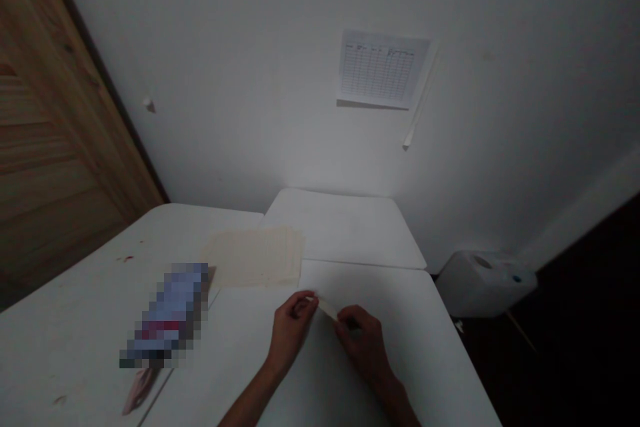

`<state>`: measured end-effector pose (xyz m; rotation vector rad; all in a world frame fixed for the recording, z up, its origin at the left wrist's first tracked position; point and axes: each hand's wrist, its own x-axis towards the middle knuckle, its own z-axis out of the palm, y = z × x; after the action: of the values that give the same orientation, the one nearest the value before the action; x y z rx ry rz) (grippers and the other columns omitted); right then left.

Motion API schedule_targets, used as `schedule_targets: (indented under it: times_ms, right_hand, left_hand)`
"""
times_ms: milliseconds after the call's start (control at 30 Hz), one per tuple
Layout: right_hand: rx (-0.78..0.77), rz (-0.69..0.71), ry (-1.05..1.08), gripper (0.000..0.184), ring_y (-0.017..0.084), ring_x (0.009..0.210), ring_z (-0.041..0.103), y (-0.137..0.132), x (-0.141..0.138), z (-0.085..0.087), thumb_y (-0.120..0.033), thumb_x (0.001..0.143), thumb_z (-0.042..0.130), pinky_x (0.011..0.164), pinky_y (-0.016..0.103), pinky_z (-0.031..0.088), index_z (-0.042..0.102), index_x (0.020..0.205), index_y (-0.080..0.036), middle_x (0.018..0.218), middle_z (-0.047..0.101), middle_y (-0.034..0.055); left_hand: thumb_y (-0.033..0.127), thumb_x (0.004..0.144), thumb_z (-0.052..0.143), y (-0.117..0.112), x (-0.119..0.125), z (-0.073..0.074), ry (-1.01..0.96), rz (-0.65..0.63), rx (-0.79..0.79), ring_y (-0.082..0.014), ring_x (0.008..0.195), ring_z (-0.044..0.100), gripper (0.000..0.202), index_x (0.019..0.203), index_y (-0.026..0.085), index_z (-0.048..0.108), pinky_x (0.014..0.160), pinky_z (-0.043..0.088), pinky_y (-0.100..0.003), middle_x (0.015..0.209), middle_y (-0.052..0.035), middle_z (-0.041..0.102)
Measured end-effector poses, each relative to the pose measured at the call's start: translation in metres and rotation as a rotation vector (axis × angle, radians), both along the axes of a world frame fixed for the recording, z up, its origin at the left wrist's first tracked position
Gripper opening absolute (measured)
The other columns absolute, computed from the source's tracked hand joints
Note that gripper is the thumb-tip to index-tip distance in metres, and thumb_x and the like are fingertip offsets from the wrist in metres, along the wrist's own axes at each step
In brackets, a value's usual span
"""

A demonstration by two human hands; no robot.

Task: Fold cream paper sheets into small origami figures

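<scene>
My left hand (291, 325) and my right hand (361, 340) rest close together on the white table (90, 307). Both pinch a small folded piece of pale paper (327, 307) between thumb and fingers, one hand at each end. The paper lies low over the tabletop. A stack of cream paper sheets (255, 257) lies just beyond my hands, toward the wall.
A blurred flat object (167, 317) lies on the table's left half, with a pinkish item (139, 390) under its near end. A second white table (345, 227) stands against the wall. A printed chart (381, 70) hangs on the wall. A white container (483, 280) sits on the floor at right. A wooden door (45, 147) is at left.
</scene>
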<state>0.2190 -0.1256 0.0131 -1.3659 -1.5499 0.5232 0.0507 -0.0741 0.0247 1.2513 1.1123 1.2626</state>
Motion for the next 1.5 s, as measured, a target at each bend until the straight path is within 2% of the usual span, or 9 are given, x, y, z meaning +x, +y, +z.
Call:
schedule_targets:
  times_ms: [100, 300, 567, 733, 967, 1100, 1233, 1367, 1500]
  right_hand:
    - [-0.010, 0.007, 0.032, 0.009, 0.014, 0.065, 0.059, 0.001, -0.003, -0.002, -0.028, 0.083, 0.061, 0.063, 0.023, 0.047, 0.063, 0.080, -0.020, 0.074, 0.064, 0.0005]
    - [-0.009, 0.017, 0.069, 0.010, 0.014, 0.063, 0.060, 0.000, -0.001, -0.005, -0.029, 0.082, 0.063, 0.061, 0.023, 0.048, 0.065, 0.083, -0.019, 0.074, 0.066, 0.0009]
    - [-0.035, 0.012, 0.085, 0.015, 0.014, 0.061, 0.061, -0.003, -0.002, 0.001, -0.033, 0.084, 0.061, 0.059, 0.022, 0.048, 0.065, 0.086, -0.019, 0.074, 0.067, 0.0012]
    - [-0.052, -0.040, 0.095, 0.027, 0.013, 0.053, 0.059, -0.002, -0.002, -0.006, -0.039, 0.087, 0.057, 0.053, 0.021, 0.047, 0.064, 0.102, -0.018, 0.068, 0.066, 0.0004]
    - [-0.086, 0.012, 0.127, 0.042, 0.013, 0.048, 0.056, -0.002, -0.002, -0.012, -0.041, 0.091, 0.049, 0.045, 0.021, 0.045, 0.054, 0.125, -0.016, 0.068, 0.067, 0.0016]
    - [-0.095, 0.026, 0.131, 0.035, 0.014, 0.055, 0.061, -0.002, -0.002, -0.009, -0.039, 0.091, 0.048, 0.051, 0.022, 0.049, 0.060, 0.116, -0.018, 0.082, 0.070, 0.0048]
    - [-0.040, 0.012, 0.101, 0.020, 0.016, 0.071, 0.066, -0.001, -0.002, -0.006, -0.030, 0.087, 0.053, 0.065, 0.024, 0.053, 0.066, 0.098, -0.020, 0.089, 0.070, 0.0048]
    - [-0.017, -0.022, 0.040, 0.018, 0.016, 0.072, 0.066, 0.000, -0.002, -0.007, -0.023, 0.085, 0.055, 0.066, 0.024, 0.053, 0.067, 0.097, -0.021, 0.087, 0.070, 0.0035]
    - [0.044, -0.041, -0.095, 0.024, 0.017, 0.079, 0.066, 0.002, 0.001, -0.012, -0.013, 0.080, 0.054, 0.074, 0.027, 0.053, 0.067, 0.098, -0.021, 0.089, 0.070, 0.0039]
  left_hand:
    - [0.039, 0.071, 0.072, 0.001, 0.003, -0.001, -0.020, -0.007, 0.003, -0.0195, 0.072, 0.068, 0.026, 0.084, 0.017, 0.069, 0.067, 0.053, -0.025, 0.076, -0.0039, 0.072]
    - [0.033, 0.071, 0.074, -0.002, 0.005, -0.011, -0.031, -0.082, 0.028, -0.0175, 0.070, 0.067, 0.028, 0.094, 0.017, 0.068, 0.066, 0.053, -0.023, 0.072, -0.0013, 0.070]
    - [0.035, 0.075, 0.072, -0.004, 0.002, -0.016, -0.065, -0.167, 0.027, -0.0234, 0.088, 0.069, 0.038, 0.108, 0.017, 0.065, 0.081, 0.056, -0.031, 0.095, -0.0071, 0.072]
    - [0.034, 0.078, 0.069, -0.007, 0.003, -0.017, -0.006, -0.159, 0.086, -0.0228, 0.087, 0.069, 0.043, 0.116, 0.017, 0.062, 0.080, 0.057, -0.034, 0.104, -0.0084, 0.070]
    - [0.026, 0.083, 0.057, -0.011, 0.005, -0.018, 0.187, -0.196, 0.207, -0.0189, 0.083, 0.069, 0.041, 0.123, 0.019, 0.057, 0.077, 0.058, -0.034, 0.114, -0.0086, 0.066]
    - [0.019, 0.083, 0.052, -0.011, 0.004, -0.016, 0.236, -0.209, 0.312, -0.0198, 0.097, 0.066, 0.037, 0.118, 0.022, 0.060, 0.083, 0.056, -0.034, 0.116, -0.0071, 0.066]
    - [0.015, 0.083, 0.050, -0.012, 0.003, -0.013, 0.294, -0.210, 0.392, -0.0189, 0.097, 0.065, 0.036, 0.115, 0.024, 0.063, 0.084, 0.054, -0.032, 0.109, -0.0058, 0.068]
    - [0.014, 0.084, 0.048, -0.012, 0.003, -0.016, 0.330, -0.212, 0.441, -0.0184, 0.097, 0.065, 0.034, 0.113, 0.023, 0.063, 0.087, 0.052, -0.032, 0.107, -0.0059, 0.068]
    - [0.014, 0.087, 0.045, -0.008, 0.000, -0.024, 0.406, -0.224, 0.523, -0.0181, 0.098, 0.063, 0.028, 0.108, 0.022, 0.063, 0.087, 0.052, -0.033, 0.105, -0.0069, 0.067]
